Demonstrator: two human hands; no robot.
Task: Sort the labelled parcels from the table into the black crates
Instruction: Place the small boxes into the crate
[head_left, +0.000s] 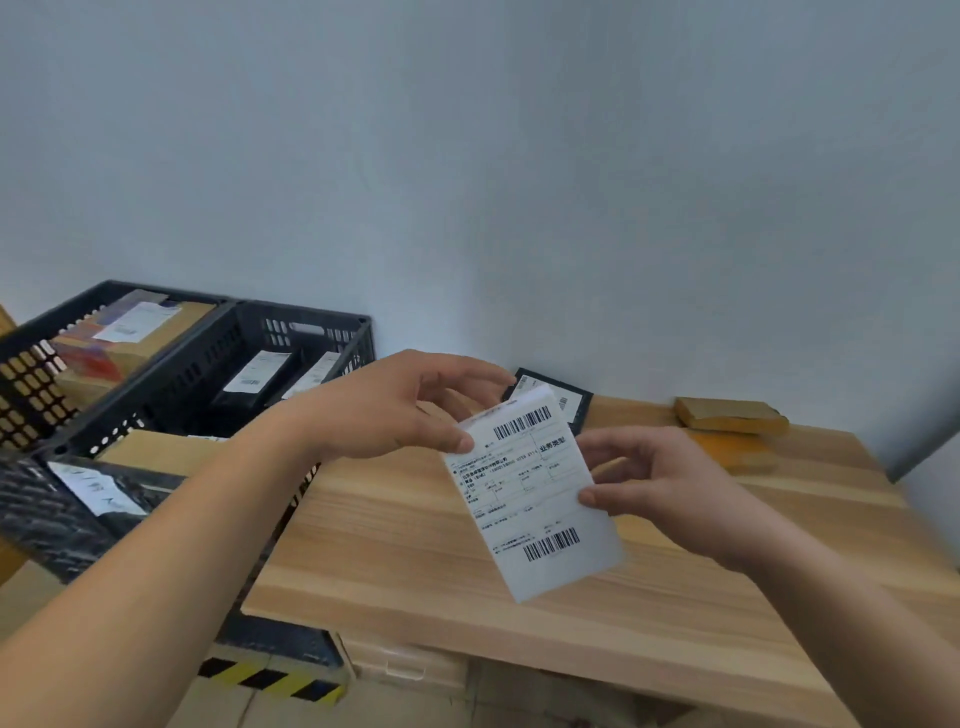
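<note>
Parcel (535, 493) held up over the counter (415, 545), between both hands, label side facing the camera, tilted a little. Looks thin and flat, white, with barcodes top and bottom; probably light, perhaps a touch bendy (thickness hard to judge from this angle). Likely slick on the label face, so best gripped by the edges, thumb on front and fingers behind, not pinched at a corner where it could swing.

Left hand (395, 410) pinching the upper left edge, thumb on the face, fingers curled over the top and behind. Right hand (660, 478) clamped on the right edge, thumb pressing the front, fingers behind and partly hidden. Neither hand spread wide; both closed only as far as the thin edge needs.

Black crates (218, 364) at left, beside the counter, already carrying several labelled packages. On the counter, well apart from the held parcel: a dark flat parcel (571, 405) against the wall, just behind the left fingers, and brown parcels (727, 415) stacked near the far right corner. Seemingly mid-read of the label, ahead of choosing a crate.
</note>
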